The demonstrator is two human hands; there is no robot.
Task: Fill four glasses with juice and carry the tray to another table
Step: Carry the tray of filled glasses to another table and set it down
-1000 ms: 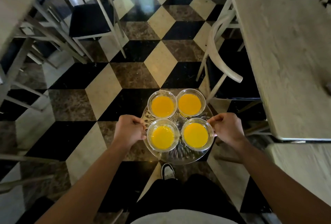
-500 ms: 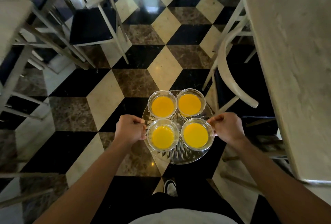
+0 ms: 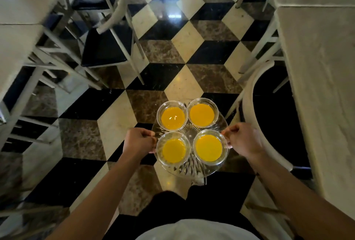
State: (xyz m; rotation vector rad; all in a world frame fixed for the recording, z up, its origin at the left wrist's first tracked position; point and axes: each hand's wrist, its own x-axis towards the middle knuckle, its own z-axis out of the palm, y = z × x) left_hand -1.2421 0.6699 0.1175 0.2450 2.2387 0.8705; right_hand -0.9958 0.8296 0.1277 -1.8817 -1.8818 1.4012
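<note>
A round cut-glass tray [image 3: 187, 169] is held level above the floor in front of my body. Several glasses of orange juice stand on it in a square: far left [image 3: 172, 116], far right [image 3: 202, 114], near left [image 3: 173, 149], near right [image 3: 209, 148]. My left hand [image 3: 138, 140] grips the tray's left rim with fingers curled. My right hand [image 3: 242, 141] grips the right rim the same way. Both forearms reach in from the bottom of the view.
A pale stone table [image 3: 317, 67] runs along the right, with a white chair [image 3: 255, 105] with a dark seat tucked against it. On the left stand another table [image 3: 17, 19] and white chairs [image 3: 107, 45]. A checkered aisle [image 3: 182, 47] lies between them.
I have walked forward along the aisle: the right table and its chair have slid closer and toward the bottom of view. The tray stays level in both hands.
</note>
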